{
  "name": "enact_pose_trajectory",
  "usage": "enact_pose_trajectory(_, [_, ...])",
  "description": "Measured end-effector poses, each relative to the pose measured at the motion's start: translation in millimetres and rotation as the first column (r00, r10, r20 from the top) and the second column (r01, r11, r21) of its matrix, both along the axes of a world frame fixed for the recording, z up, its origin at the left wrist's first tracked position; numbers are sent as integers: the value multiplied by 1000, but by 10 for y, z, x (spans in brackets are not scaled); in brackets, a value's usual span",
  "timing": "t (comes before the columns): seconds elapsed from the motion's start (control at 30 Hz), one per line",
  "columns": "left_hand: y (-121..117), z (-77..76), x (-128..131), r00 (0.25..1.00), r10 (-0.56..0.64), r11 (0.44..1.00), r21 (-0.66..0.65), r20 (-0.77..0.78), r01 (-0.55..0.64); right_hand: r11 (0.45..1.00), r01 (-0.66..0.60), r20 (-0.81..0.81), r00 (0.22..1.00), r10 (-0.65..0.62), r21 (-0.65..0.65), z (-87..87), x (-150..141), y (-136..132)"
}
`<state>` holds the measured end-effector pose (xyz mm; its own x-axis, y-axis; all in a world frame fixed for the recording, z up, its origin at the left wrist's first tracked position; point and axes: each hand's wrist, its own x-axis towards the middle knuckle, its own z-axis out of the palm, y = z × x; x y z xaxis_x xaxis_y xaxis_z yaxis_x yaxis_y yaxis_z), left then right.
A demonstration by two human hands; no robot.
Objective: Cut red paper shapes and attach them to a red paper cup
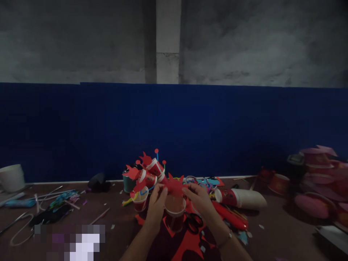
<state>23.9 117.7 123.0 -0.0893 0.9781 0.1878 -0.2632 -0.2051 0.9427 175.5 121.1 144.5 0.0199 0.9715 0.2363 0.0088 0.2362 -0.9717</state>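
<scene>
Both my hands meet over a red paper cup (174, 214) standing upright on the table. My left hand (157, 204) and my right hand (199, 199) pinch a spiky red paper cut-out (175, 186) between them, held at the cup's rim. Just behind lies a pile of finished red cup figures (148, 174) with red claws and stalks. Black scissors (193, 222) lie by my right wrist on red paper scraps (190, 243).
A stack of paper cups lying on its side (239, 197) is to the right. More red and pink craft pieces (318, 181) crowd the far right. A white cup (11, 177) and loose wires and straws (40, 203) lie at the left. A blue wall panel (174, 127) backs the table.
</scene>
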Motion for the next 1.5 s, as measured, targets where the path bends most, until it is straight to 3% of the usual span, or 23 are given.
enact_pose_trajectory(0.3, [61, 3, -25, 991, -48, 996, -62, 129, 56, 999, -30, 13, 999, 30, 41, 9, 13, -12])
enact_pose_trajectory(0.7, [81, 48, -65, 989, -129, 989, -61, 77, 134, 995, -49, 70, 997, 43, 81, 36, 55, 5])
enact_pose_trajectory(0.9, [105, 9, -76, 998, -62, 997, -39, -23, 61, 994, -62, 154, 987, 49, 84, -42, 68, 36])
enact_pose_trajectory(1.1, [99, -12, -64, 995, -97, 995, 11, -22, 98, 989, -59, 254, 967, 23, 137, -58, 96, 49])
enact_pose_trajectory(1.23, [91, -7, -55, 997, -66, 998, 19, -49, 67, 991, -61, 253, 967, 30, 119, -55, 97, 44])
enact_pose_trajectory(1.5, [79, -24, -55, 992, -45, 998, 37, -115, 49, 980, -28, 353, 935, -45, 199, -72, 87, 41])
